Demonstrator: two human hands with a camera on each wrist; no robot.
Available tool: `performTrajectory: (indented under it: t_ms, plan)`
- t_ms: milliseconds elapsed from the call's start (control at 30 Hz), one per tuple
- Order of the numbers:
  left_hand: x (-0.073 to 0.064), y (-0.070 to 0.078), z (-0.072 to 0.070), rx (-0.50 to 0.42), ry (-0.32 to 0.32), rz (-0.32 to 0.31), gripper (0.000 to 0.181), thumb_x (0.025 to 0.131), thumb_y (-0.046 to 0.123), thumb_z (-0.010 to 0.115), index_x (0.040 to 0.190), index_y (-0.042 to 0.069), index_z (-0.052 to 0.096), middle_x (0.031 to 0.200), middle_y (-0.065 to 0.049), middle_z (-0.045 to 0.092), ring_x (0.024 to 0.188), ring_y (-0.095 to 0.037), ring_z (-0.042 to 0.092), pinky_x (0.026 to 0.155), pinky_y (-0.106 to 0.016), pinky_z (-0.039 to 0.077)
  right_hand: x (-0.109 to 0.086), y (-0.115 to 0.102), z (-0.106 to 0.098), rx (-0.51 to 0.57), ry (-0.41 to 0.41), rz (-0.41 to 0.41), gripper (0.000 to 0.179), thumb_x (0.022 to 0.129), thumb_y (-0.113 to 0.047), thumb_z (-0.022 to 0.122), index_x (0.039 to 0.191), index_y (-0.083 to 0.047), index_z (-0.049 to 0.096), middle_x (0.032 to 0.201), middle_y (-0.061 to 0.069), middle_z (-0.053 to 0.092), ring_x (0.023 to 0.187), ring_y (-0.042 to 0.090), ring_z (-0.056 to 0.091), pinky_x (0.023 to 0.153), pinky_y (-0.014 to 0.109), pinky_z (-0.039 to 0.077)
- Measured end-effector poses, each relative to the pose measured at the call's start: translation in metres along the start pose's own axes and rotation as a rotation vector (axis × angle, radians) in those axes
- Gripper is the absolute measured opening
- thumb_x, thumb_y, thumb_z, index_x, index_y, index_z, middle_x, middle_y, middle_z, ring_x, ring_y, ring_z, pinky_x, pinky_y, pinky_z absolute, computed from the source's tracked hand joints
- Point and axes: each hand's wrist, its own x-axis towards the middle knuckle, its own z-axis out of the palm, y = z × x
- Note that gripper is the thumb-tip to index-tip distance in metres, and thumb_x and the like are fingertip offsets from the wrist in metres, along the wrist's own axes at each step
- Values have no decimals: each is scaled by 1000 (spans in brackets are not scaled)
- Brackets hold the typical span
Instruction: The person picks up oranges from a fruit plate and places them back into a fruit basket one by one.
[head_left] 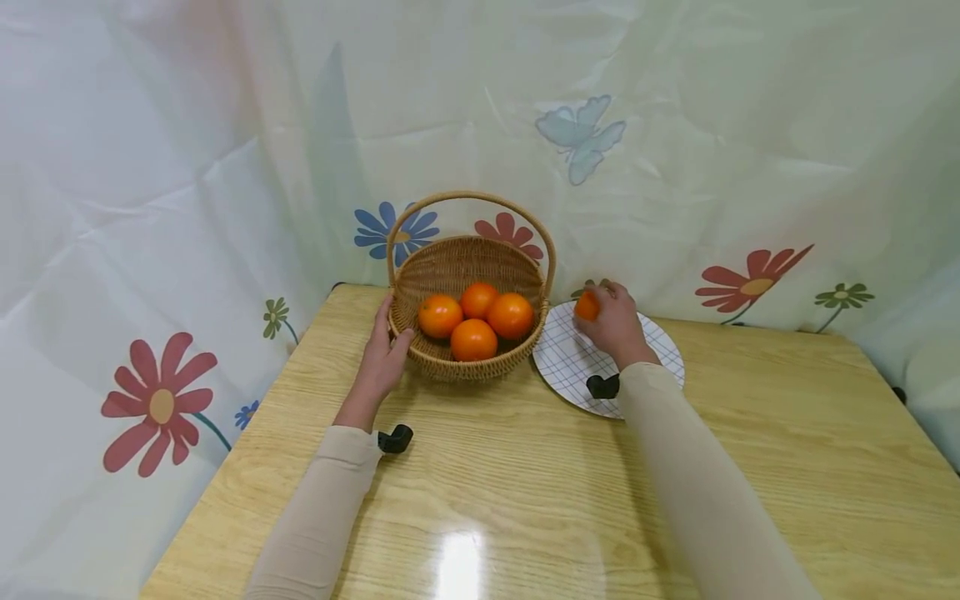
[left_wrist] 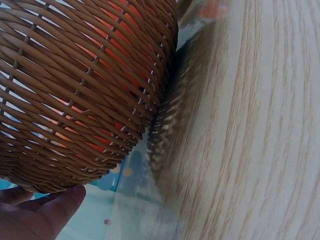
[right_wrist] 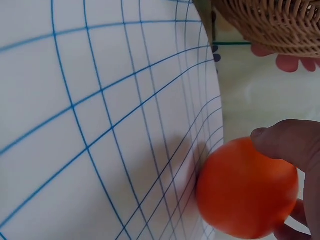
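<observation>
A wicker basket (head_left: 487, 364) with a tall arched handle stands near the back of the table, holding several oranges (head_left: 474, 340). My left hand (head_left: 384, 362) holds the basket's left side, thumb at the front and fingers along the outer wall. The left wrist view shows this hand (left_wrist: 42, 215) against the woven basket (left_wrist: 85, 90). Over the white plate (head_left: 558, 367) with blue grid lines, my right hand (head_left: 618, 323) grips a single orange (head_left: 587, 306). In the right wrist view, the thumb lies on this orange (right_wrist: 245, 190), by the plate's far rim (right_wrist: 150, 100).
A wooden table (head_left: 480, 475) bears the basket and the plate, side by side. Behind it hangs a pale curtain (head_left: 465, 100) printed with flowers and a butterfly, close to the table's back edge. Black wrist-worn pieces (head_left: 396, 439) show at both sleeves.
</observation>
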Motion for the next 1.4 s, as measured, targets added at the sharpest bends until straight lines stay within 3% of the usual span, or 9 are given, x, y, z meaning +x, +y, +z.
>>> performTrajectory:
  t_ms: [367,567,1200,1400]
  plan:
    - [1,3,4,10,-4,34,66,102,37,41,155,40,3,162,-9,16,146,-32,25,117,-52,26,-5,10,2,0,25,21,61,88,-20,68,142,-7,43,145,32,26,123,56,38,99,63,42]
    - [1,4,4,-1,-7,20,66,102,36,42,155,38,3,162,-9,16,146,-33,25,116,-52,27,-9,10,0,6,27,16,60,86,-16,70,140,-8,43,145,32,27,122,57,39,99,64,42]
    - [-1,4,0,17,-4,-6,66,101,38,41,155,38,3,161,-13,18,145,-35,27,116,-51,27,-37,-15,-9,78,9,-23,58,87,-19,71,139,-16,46,147,28,26,122,52,43,98,64,42]
    - [-2,3,0,29,-1,-8,67,101,39,41,156,37,3,162,-12,17,145,-35,27,116,-53,26,-47,-25,-15,87,32,-70,58,87,-20,72,139,-18,47,146,27,28,121,51,45,97,64,43]
